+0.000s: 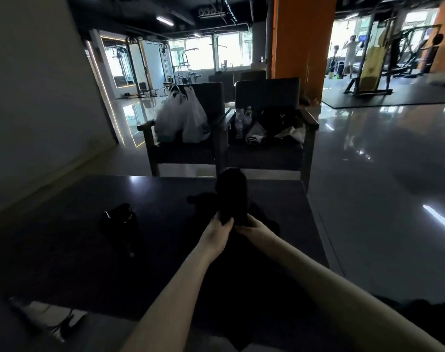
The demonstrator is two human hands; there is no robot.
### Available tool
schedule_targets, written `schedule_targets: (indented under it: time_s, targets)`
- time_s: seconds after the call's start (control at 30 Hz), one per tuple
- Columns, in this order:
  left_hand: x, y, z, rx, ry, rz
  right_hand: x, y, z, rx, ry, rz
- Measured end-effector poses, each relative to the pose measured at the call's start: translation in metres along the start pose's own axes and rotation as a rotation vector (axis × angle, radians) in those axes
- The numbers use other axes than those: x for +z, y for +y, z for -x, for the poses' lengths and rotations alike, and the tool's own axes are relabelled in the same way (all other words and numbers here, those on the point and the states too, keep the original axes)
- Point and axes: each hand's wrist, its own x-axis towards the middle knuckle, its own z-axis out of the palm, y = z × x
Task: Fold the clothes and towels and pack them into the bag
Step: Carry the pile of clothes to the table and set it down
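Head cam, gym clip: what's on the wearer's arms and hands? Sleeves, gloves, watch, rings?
Nothing worn that shows. The left forearm and right forearm are bare down to the frame's bottom edge, with no cuffs. The left hand and right hand are ungloved. No watch, band or ring shows, though the light is dim.

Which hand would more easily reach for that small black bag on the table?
Probably left: the left hand grips the black cloth on the side nearer the small black bag; the right hand would cross over.
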Motion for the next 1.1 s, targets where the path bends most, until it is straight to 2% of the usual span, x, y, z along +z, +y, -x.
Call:
schedule_targets:
  time_s: [0.1, 0.17, 0.23, 0.3, 0.37, 0.43, 0.5, 0.57, 0.7, 0.83, 0.9, 1.03, 1.1]
  targets:
    - [-0.003, -0.036, -0.006, -0.112, 0.0, -0.22, -0.002, 0.025, 0.002, 0.049, -0.085, 0.239]
    - [-0.003, -0.041, -0.002, -0.137, 0.064, -0.589, -0.006, 0.031, 0.008, -0.025, -0.098, 0.452]
    - [0.001, -0.035, 0.017, -0.028, 0.193, -0.828, -0.011, 0.033, 0.02, -0.096, -0.093, 0.721]
    - [0.008, -0.033, 0.04, 0.145, 0.212, -0.867, -0.017, 0.04, 0.035, -0.092, -0.089, 0.945]
    - [0.013, -0.04, 0.058, 0.209, 0.03, -0.963, -0.022, 0.054, 0.048, -0.053, -0.068, 1.079]
    - [0.016, -0.056, 0.063, 0.189, -0.159, -1.128, -0.028, 0.077, 0.052, 0.023, -0.114, 1.146]
    - [0.018, -0.073, 0.061, 0.17, -0.258, -1.239, -0.029, 0.098, 0.049, 0.046, -0.188, 1.175]
    - [0.019, -0.089, 0.056, 0.152, -0.266, -1.28, -0.027, 0.106, 0.044, -0.003, -0.229, 1.185]
    - [0.008, -0.11, 0.033, 0.153, -0.135, -1.288, -0.014, 0.1, 0.019, -0.082, -0.213, 1.094]
    - [-0.025, -0.12, -0.003, 0.008, -0.094, -1.256, 0.001, 0.095, -0.019, -0.099, -0.18, 1.071]
    - [-0.042, -0.123, -0.019, -0.053, -0.07, -1.223, 0.009, 0.089, -0.03, -0.121, -0.11, 1.087]
    - [-0.065, -0.131, -0.045, -0.112, -0.017, -1.165, 0.015, 0.089, -0.041, -0.13, 0.174, 1.102]
    - [-0.071, -0.136, -0.052, -0.117, 0.007, -1.147, 0.014, 0.097, -0.046, -0.049, 0.148, 1.07]
